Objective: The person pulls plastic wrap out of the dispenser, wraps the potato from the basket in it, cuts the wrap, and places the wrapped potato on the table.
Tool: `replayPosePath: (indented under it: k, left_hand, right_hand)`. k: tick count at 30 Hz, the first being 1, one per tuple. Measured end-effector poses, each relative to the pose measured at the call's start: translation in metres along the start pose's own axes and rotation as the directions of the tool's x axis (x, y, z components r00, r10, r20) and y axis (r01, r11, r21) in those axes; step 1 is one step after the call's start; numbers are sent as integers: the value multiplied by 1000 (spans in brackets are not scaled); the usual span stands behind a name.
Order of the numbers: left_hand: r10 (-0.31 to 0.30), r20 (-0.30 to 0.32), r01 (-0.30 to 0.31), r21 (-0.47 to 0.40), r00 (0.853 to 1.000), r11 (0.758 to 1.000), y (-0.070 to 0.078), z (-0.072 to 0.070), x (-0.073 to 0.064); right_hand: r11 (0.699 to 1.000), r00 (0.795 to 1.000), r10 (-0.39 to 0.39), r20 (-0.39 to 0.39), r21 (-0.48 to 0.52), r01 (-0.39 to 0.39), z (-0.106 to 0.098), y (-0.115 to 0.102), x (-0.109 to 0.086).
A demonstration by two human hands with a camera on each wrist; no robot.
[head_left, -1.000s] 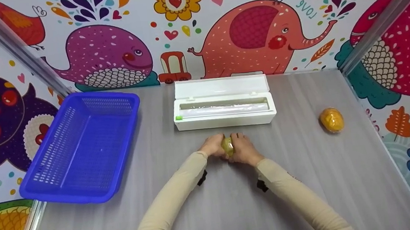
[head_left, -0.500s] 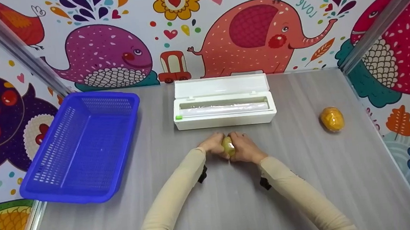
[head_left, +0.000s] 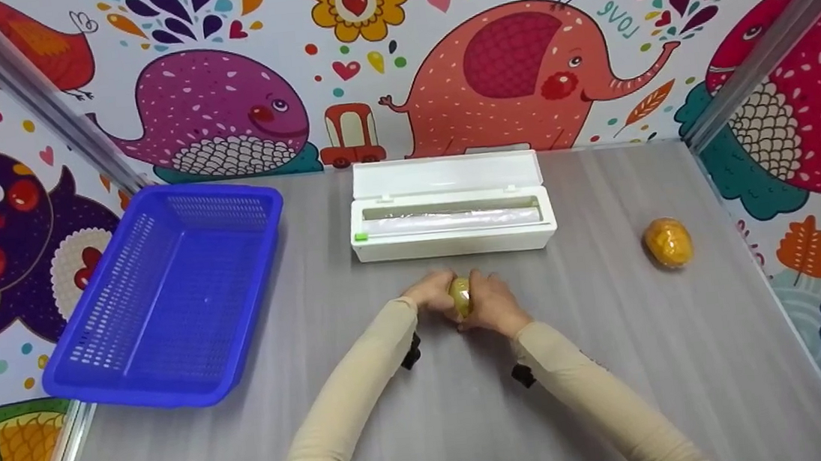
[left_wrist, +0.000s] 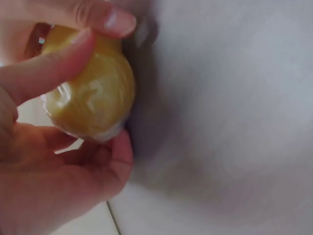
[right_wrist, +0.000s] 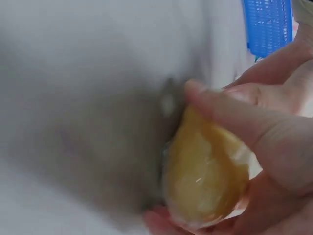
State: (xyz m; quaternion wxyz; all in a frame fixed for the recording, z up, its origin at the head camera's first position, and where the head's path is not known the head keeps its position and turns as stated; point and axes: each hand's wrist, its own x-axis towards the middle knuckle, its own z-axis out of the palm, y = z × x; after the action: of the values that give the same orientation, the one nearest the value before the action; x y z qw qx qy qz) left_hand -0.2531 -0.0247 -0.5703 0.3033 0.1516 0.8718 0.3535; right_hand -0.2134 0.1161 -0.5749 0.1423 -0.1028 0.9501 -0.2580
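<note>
Both hands hold one yellow fruit between them, low over the table in front of a white cling film box. Clear film covers the fruit and shines in creases; the wrist views show it rounded, narrower at one end. My left hand grips its left side, with the thumb across the top and curled fingers beneath. On the opposite side my right hand has its fingers and thumb curled round it, as the right wrist view shows. The cling film box has its lid up, a film roll inside and a green slider.
A blue perforated basket stands at the left of the grey table. Toward the right edge lies another film-wrapped, orange-yellow fruit. Printed cartoon panels with metal posts enclose the back and sides.
Both hands stay round the wrapped fruit at nearly the same spot, with only small finger and wrist shifts. The whole head view has moved slightly. The box, basket and other fruit stay put.
</note>
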Motion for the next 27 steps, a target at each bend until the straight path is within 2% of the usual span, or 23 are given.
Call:
replayPosePath:
  k: [3, 6, 10, 12, 14, 17, 19, 23, 25, 27]
  left_hand:
    - [-2, 22, 2, 7, 1000, 1000, 2, -1, 1]
    - [-11, 44, 10, 15, 999, 1000, 3, -3, 1]
    - [-21, 40, 20, 40, 999, 999, 4, -3, -2]
    - [-6, 9, 6, 40, 1000, 999, 3, 0, -4]
    - [28, -37, -26, 42, 999, 999, 0, 3, -5]
    - [66, -95, -65, 13, 993, 998, -3, 6, -7]
    - [76, -122, -79, -14, 990, 997, -4, 7, -9]
    - [95, -141, -110, -100, 985, 989, -6, 8, -11]
    - [111, -149, -131, -133, 983, 982, -7, 9, -13]
    - [131, -161, -155, -146, 978, 977, -8, 11, -15]
  right_hand:
    - [999, 1000, -26, 0, 23, 26, -2, 1, 1]
    - [993, 996, -85, 10, 78, 84, -1, 7, 4]
    - [991, 997, -78, 21, 114, 75, 0, 12, 6]
    - [998, 999, -52, 4, 41, 52, 0, 11, 5]
    - [994, 996, -78, -41, -85, 74, 1, 9, 3]
    - [957, 986, -148, -73, -263, 124, 2, 7, 0]
    - [942, 980, -187, -70, -295, 159, 3, 7, 0]
    - [947, 977, -210, -45, -257, 192, 2, 12, 2]
    - [959, 977, -210, -33, -201, 200, 0, 16, 3]
    - [972, 976, -216, -39, -103, 211, -2, 22, 2]
